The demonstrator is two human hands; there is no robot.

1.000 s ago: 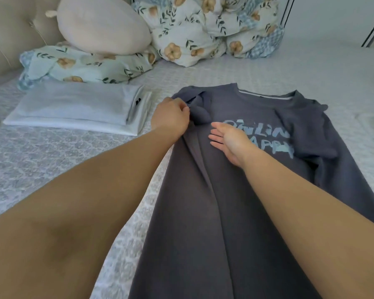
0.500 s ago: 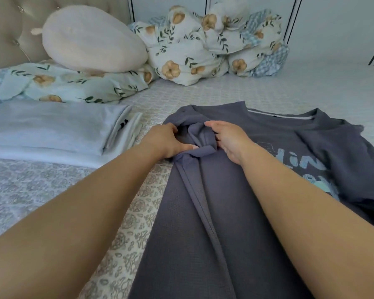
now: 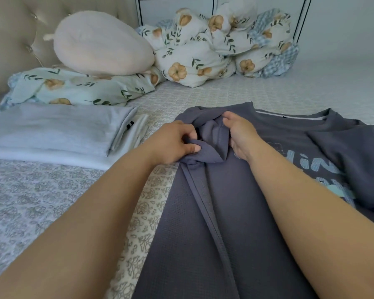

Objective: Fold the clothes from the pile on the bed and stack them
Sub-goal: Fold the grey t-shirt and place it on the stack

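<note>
Mid-bed: your left hand (image 3: pixel 171 143) pinches bunched sleeve of grey t-shirt (image 3: pixel 235 201), right hand (image 3: pixel 239 134) curls round same bunch. Shirt lies flat centre-right, left edge folded inward. Folded stack (image 3: pixel 52 134) far left, apart from shirt. Bare bedspread (image 3: pixel 41 201) near left.

head view: one head-worn wide-angle camera | faces forward and down over the bed (image 3: pixel 268 91) | sits close above the forearms | headboard (image 3: pixel 11 39) at far left
</note>
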